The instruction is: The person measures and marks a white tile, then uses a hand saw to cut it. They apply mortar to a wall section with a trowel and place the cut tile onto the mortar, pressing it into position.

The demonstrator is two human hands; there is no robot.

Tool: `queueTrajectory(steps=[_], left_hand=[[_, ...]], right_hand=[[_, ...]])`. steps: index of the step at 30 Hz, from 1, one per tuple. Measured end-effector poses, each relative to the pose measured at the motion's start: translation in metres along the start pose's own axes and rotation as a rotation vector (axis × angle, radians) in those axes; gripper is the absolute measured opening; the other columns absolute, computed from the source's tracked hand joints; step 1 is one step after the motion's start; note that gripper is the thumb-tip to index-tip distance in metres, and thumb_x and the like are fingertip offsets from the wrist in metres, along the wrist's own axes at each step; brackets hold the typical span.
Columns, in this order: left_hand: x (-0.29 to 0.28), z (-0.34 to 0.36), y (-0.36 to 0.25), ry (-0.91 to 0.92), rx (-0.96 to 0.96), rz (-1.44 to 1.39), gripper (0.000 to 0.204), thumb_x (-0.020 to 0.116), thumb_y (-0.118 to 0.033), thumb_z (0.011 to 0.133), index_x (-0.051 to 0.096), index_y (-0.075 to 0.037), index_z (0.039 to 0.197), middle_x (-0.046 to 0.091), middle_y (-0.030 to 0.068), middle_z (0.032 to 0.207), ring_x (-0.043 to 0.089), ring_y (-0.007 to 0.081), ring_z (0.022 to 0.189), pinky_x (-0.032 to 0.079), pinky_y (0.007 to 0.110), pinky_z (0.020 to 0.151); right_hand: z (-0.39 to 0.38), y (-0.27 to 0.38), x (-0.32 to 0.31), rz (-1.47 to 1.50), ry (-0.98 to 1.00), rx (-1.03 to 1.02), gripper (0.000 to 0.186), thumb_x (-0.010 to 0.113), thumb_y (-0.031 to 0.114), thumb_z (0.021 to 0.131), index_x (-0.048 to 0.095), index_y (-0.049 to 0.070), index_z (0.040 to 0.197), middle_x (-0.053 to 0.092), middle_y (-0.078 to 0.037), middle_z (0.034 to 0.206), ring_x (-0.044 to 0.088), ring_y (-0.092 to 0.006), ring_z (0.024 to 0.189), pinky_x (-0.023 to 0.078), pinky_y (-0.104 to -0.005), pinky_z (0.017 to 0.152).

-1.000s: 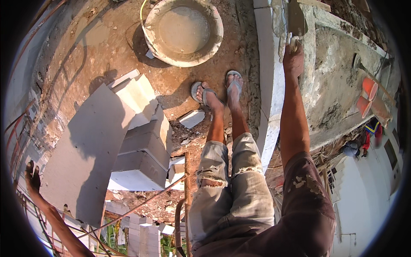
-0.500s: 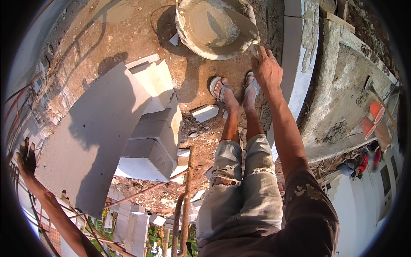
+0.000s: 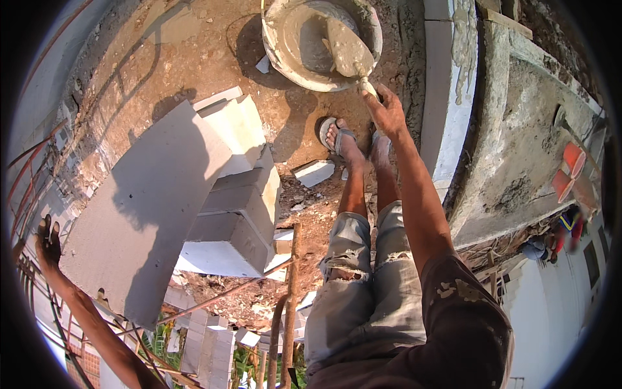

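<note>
My right hand (image 3: 387, 115) is closed round the handle of a trowel (image 3: 350, 49). Its broad blade, smeared with grey mortar, lies over a round, mortar-crusted basin (image 3: 277, 59) at the top of the view. Wet mortar (image 3: 315, 44) is pooled in the basin. At far left, my left hand (image 3: 48, 246) has its fingers stretched out and apart, beside the left edge of a large pale grey block (image 3: 152, 188). Whether it touches the block I cannot tell. That block lies tilted beside stacked blocks (image 3: 227, 236), with shadow across its face.
A low block wall (image 3: 447, 97) with mortar on top runs along the right, beside a rough concrete slab (image 3: 518, 155). Wooden poles (image 3: 291, 292) stand near my legs. A broken block piece (image 3: 314, 173) lies by my sandalled feet. Another person (image 3: 557, 240) is at far right.
My right hand has moved left and slightly down. The trowel blade has turned, and its mortar-covered face now shows. My left hand has shifted slightly right in the view.
</note>
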State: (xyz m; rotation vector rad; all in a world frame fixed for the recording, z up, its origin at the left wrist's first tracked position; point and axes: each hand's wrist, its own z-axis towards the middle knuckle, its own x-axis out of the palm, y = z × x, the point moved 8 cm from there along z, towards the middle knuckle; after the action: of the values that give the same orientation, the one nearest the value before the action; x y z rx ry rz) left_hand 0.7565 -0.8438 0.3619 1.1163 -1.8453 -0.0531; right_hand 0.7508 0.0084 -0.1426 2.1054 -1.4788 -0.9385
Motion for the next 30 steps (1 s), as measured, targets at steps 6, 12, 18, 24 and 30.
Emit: queueTrajectory(steps=[6, 12, 18, 24, 30], left_hand=[[-0.036, -0.008, 0.028, 0.07, 0.078, 0.306, 0.071, 0.03, -0.04, 0.103, -0.01, -0.023, 0.159, -0.018, 0.0009, 0.166, -0.011, 0.0306, 0.153, -0.007, 0.052, 0.125], [-0.029, -0.007, 0.037, -0.076, 0.12, 0.308, 0.073, 0.028, -0.042, 0.103, -0.014, -0.024, 0.16, -0.019, 0.0003, 0.167, -0.013, 0.0303, 0.154, -0.007, 0.053, 0.125], [-0.05, 0.0, 0.056, -0.04, 0.134, 0.32, 0.072, 0.031, -0.037, 0.103, -0.012, -0.028, 0.16, -0.018, -0.0025, 0.167, -0.012, 0.0277, 0.155, -0.007, 0.052, 0.126], [-0.065, -0.012, 0.065, 0.102, 0.156, 0.267, 0.071, 0.031, -0.043, 0.102, -0.005, -0.028, 0.161, -0.011, -0.0039, 0.169, -0.008, 0.0256, 0.155, -0.006, 0.051, 0.126], [-0.111, -0.023, 0.089, -0.232, 0.467, 2.602, 0.062, 0.028, -0.042, 0.105, 0.016, -0.016, 0.161, 0.014, -0.0008, 0.168, 0.011, 0.0242, 0.154, 0.005, 0.045, 0.127]], right_hand=[[-0.038, -0.06, -0.051, 0.456, -0.021, -0.008, 0.035, 0.066, 0.027, 0.095, 0.064, 0.0, 0.118, 0.063, -0.001, 0.093, 0.056, -0.0102, 0.082, 0.048, -0.0284, 0.073], [-0.078, -0.114, -0.161, 0.351, -0.389, -0.083, 0.037, 0.066, 0.03, 0.097, 0.065, 0.0, 0.119, 0.062, 0.0, 0.086, 0.056, -0.0076, 0.073, 0.047, -0.0246, 0.064], [-0.128, -0.171, -0.22, -0.512, -0.601, -0.047, 0.052, 0.063, 0.041, 0.096, 0.061, -0.002, 0.126, 0.069, -0.02, 0.104, 0.067, -0.0348, 0.096, 0.052, -0.0422, 0.085], [-0.201, -0.205, -0.202, -0.561, -0.547, 0.163, 0.057, 0.06, 0.045, 0.097, 0.058, -0.001, 0.131, 0.065, -0.025, 0.118, 0.064, -0.0424, 0.106, 0.051, -0.046, 0.089], [-0.215, -0.221, -0.202, -0.636, -0.683, 0.149, 0.048, 0.062, 0.038, 0.097, 0.056, 0.007, 0.133, 0.064, -0.019, 0.119, 0.064, -0.0389, 0.108, 0.053, -0.0467, 0.086]])
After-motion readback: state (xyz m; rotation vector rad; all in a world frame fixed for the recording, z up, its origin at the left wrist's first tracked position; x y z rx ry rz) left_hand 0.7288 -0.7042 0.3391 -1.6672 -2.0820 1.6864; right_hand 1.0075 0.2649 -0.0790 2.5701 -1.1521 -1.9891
